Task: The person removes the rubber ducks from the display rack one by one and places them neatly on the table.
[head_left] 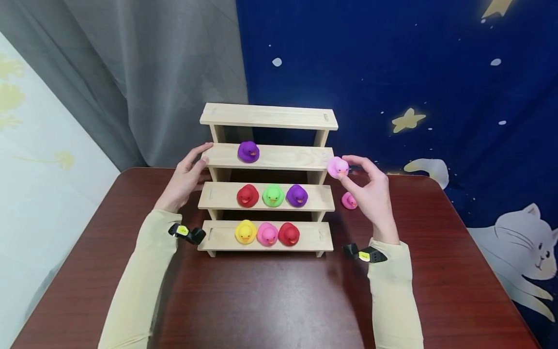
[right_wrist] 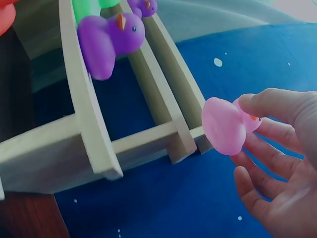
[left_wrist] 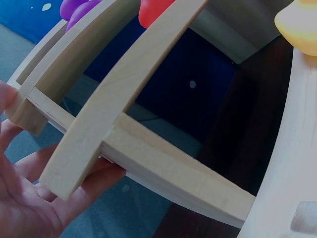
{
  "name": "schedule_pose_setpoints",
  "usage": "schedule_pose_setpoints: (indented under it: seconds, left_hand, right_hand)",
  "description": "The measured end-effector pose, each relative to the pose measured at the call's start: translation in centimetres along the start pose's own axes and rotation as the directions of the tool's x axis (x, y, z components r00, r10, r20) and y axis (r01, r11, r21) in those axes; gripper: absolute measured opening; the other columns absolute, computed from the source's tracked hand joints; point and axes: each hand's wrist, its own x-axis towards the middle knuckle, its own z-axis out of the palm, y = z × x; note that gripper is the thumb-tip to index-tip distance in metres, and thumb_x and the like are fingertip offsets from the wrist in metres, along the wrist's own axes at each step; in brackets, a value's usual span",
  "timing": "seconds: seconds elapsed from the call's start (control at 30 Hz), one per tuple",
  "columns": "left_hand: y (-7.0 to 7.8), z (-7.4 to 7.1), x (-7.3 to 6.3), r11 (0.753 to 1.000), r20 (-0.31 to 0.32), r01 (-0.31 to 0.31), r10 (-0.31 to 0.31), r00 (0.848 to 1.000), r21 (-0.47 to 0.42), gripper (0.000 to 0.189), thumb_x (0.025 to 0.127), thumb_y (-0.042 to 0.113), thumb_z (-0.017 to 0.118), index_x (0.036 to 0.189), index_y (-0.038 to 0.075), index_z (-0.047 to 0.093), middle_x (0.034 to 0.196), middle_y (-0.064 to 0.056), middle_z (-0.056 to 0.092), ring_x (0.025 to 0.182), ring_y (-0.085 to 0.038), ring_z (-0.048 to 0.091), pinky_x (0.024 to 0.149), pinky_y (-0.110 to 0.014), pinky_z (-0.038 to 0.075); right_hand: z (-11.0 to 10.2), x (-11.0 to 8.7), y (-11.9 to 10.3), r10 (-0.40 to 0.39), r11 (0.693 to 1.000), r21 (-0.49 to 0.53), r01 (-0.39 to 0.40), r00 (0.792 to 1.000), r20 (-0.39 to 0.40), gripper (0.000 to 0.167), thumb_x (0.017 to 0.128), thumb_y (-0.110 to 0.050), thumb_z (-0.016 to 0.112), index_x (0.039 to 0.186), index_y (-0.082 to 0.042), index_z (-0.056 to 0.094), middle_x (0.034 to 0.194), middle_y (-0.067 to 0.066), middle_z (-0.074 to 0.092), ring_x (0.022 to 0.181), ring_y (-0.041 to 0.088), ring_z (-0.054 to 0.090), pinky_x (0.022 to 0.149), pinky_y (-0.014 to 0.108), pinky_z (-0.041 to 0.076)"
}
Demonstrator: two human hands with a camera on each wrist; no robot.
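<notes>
A light pink rubber duck (head_left: 337, 167) is pinched between the thumb and fingers of my right hand (head_left: 370, 194), beside the right end of the third shelf up. My left hand (head_left: 185, 177) grips the left end of that shelf on the stepped wooden rack (head_left: 287, 157), its fingers around the board's end in the left wrist view. A purple duck (head_left: 248, 152) sits on this shelf, left of its middle. One shelf lower stand a red duck (head_left: 247, 196), a green duck (head_left: 273, 196) and another purple duck (head_left: 297, 195). Yellow (head_left: 246, 232), pink (head_left: 267, 234) and red (head_left: 288, 234) ducks line the bottom shelf.
A darker pink duck (head_left: 349, 200) lies on the brown table (head_left: 270, 300) right of the rack, partly behind my right hand. The rack's top board (head_left: 268, 115) rises at the back. Behind hang a grey curtain (head_left: 161, 63) and a blue starry cloth (head_left: 348, 63).
</notes>
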Motion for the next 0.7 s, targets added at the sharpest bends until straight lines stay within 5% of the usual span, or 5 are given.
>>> schedule_pose_setpoints:
  seconds: [0.2,0.7]
  left_hand:
    - [0.0,0.0,0.0,1.000,-0.006,0.002,-0.002,1.000,0.010,0.047,0.103,0.035,0.044,0.150,0.034,0.035,0.149,-0.022,0.029,0.115,-0.047,0.052,0.087,-0.058,0.045]
    - [-0.1,0.1,0.1,1.000,-0.017,0.006,-0.006,1.000,0.014,0.046,0.104,0.033,0.043,0.149,0.033,0.035,0.149,-0.021,0.030,0.115,-0.048,0.051,0.086,-0.058,0.047]
  right_hand:
    - [-0.5,-0.6,-1.0,0.028,0.999,-0.039,-0.028,1.000,-0.010,0.034,0.080,0.011,0.071,0.113,0.013,0.063,0.110,0.025,0.065,0.090,0.030,0.059,0.082,0.029,0.047]
    - [-1.6,-2.1,1.0,0.079,0.987,-0.138,-0.080,0.997,-0.012,0.033,0.081,0.010,0.071,0.113,0.013,0.062,0.110,0.028,0.064,0.092,0.037,0.060,0.081,0.026,0.047]
